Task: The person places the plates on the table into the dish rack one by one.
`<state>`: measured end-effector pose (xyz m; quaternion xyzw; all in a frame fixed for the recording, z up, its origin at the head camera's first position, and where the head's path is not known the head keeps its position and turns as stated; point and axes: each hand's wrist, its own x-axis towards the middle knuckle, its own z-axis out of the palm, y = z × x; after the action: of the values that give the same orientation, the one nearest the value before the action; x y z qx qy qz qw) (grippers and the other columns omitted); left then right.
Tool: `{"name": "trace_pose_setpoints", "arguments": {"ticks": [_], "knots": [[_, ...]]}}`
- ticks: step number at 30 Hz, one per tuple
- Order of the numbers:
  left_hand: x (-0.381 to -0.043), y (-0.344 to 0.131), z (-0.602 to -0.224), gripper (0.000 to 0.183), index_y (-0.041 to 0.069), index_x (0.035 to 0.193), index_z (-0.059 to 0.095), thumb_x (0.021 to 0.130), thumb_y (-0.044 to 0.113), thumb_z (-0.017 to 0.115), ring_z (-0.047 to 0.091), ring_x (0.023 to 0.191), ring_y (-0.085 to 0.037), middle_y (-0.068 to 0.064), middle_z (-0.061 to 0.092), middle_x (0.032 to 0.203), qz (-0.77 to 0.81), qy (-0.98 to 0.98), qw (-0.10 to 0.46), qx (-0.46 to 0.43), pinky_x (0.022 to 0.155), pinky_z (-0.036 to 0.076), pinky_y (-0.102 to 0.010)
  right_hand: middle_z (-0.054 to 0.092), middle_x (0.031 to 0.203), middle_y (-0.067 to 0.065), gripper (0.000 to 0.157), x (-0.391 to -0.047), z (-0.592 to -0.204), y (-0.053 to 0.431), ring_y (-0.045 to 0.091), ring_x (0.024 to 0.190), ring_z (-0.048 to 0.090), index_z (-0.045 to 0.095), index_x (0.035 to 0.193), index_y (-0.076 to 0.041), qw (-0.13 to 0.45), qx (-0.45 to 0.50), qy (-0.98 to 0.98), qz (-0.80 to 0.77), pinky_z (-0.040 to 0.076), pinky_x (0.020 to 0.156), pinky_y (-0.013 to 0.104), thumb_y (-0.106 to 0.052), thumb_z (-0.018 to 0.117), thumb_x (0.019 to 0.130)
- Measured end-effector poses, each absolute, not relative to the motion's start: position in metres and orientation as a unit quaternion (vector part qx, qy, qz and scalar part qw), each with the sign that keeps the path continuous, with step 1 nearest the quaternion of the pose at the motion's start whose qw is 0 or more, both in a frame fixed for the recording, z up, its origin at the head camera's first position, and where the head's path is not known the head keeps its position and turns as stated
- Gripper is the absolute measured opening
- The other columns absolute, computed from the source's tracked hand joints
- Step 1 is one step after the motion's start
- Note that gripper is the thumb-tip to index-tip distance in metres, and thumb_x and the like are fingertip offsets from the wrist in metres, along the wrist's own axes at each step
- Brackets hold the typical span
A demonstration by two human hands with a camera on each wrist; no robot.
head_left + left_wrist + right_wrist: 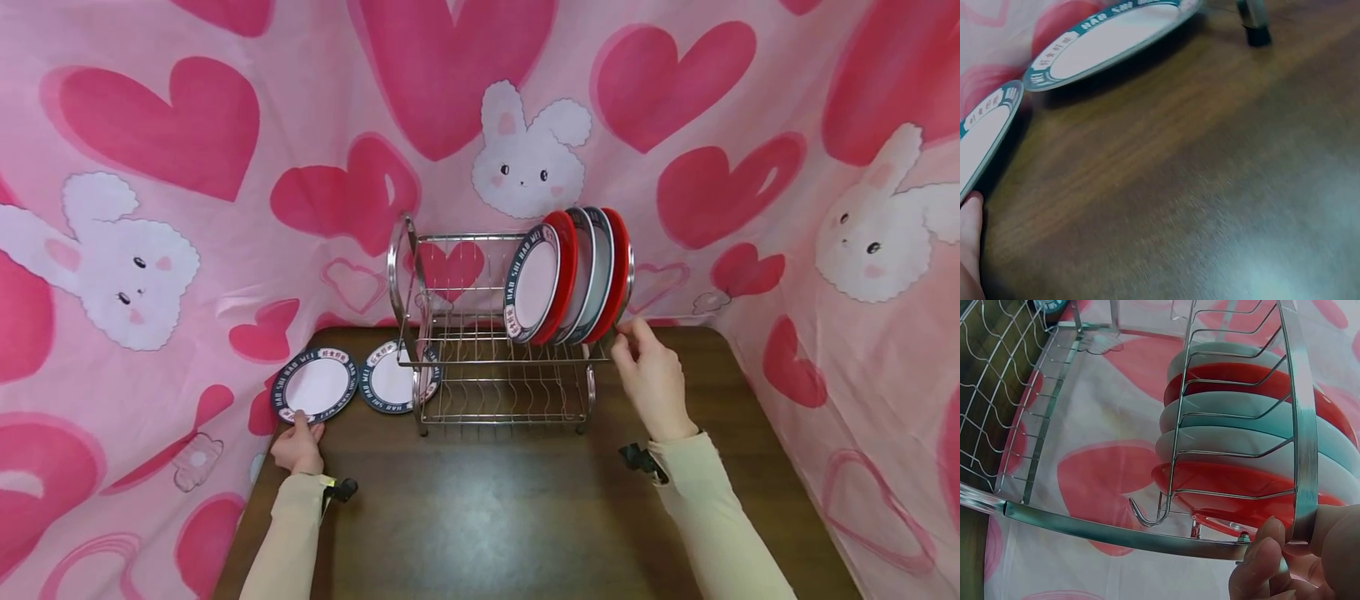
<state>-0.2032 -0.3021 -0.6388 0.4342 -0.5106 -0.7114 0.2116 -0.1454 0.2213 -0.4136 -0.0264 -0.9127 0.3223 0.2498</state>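
At the left of the table my left hand (298,447) pinches the near rim of a white plate (318,386) with a dark lettered border, thumb on top. In the left wrist view only a fingertip (971,209) shows at that plate's edge. My right hand (654,385) grips the right front corner of a two-tier metal dish rack (502,362). In the right wrist view, its thumb and fingers close round the upper tier's flat bar (1304,437). Several plates stand on edge at the right of the upper tier, among them a white lettered plate (534,283) and a red plate (618,275).
A second lettered plate (386,377) lies on the table, partly behind the rack's left side. The rack stands on the brown wooden table (465,508). Pink cloth (322,108) with hearts and rabbits surrounds the table at the back and sides.
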Motion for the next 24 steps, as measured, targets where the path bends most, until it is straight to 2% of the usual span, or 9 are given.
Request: {"name": "trace_pose_setpoints", "arguments": {"ticks": [6, 11, 18, 24], "knots": [[-0.2024, -0.3018, -0.6389, 0.012, 0.003, 0.099, 0.064, 0.096, 0.012, 0.071, 0.067, 0.051, -0.001, 0.01, 0.061, 0.061, -0.708, -0.493, 0.211, 0.459, 0.06, 0.056, -0.018, 0.056, 0.065, 0.008, 0.012, -0.1421, -0.4139, 0.2224, 0.029, 0.056, 0.049, 0.064, 0.106, -0.009, 0.25, -0.023, -0.914, 0.32, 0.036, 0.054, 0.041, -0.011, 0.055, 0.1], [-0.2012, -0.2988, -0.6372, 0.015, -0.003, 0.106, 0.063, 0.097, 0.009, 0.065, 0.068, 0.053, -0.001, 0.007, 0.06, 0.068, -0.71, -0.507, 0.212, 0.44, 0.063, 0.057, -0.018, 0.054, 0.064, 0.008, 0.011, -0.1415, -0.4139, 0.224, 0.027, 0.055, 0.046, 0.064, 0.106, -0.008, 0.256, -0.022, -0.911, 0.323, 0.035, 0.052, 0.039, -0.01, 0.055, 0.1], [-0.199, -0.2996, -0.6416, 0.006, 0.001, 0.091, 0.059, 0.096, 0.003, 0.062, 0.068, 0.054, -0.004, 0.003, 0.062, 0.073, -0.736, -0.478, 0.26, 0.403, 0.06, 0.057, -0.019, 0.05, 0.063, 0.006, 0.013, -0.1452, -0.4165, 0.2221, 0.027, 0.055, 0.045, 0.065, 0.107, -0.007, 0.266, -0.013, -0.907, 0.326, 0.035, 0.052, 0.04, -0.01, 0.055, 0.1], [-0.1946, -0.2951, -0.6422, 0.006, 0.002, 0.091, 0.059, 0.096, 0.002, 0.061, 0.068, 0.056, -0.005, 0.001, 0.061, 0.078, -0.743, -0.464, 0.271, 0.399, 0.061, 0.057, -0.018, 0.048, 0.063, 0.007, 0.013, -0.1461, -0.4154, 0.223, 0.026, 0.054, 0.044, 0.065, 0.108, -0.005, 0.263, -0.008, -0.905, 0.334, 0.034, 0.051, 0.039, -0.01, 0.055, 0.101]]}}
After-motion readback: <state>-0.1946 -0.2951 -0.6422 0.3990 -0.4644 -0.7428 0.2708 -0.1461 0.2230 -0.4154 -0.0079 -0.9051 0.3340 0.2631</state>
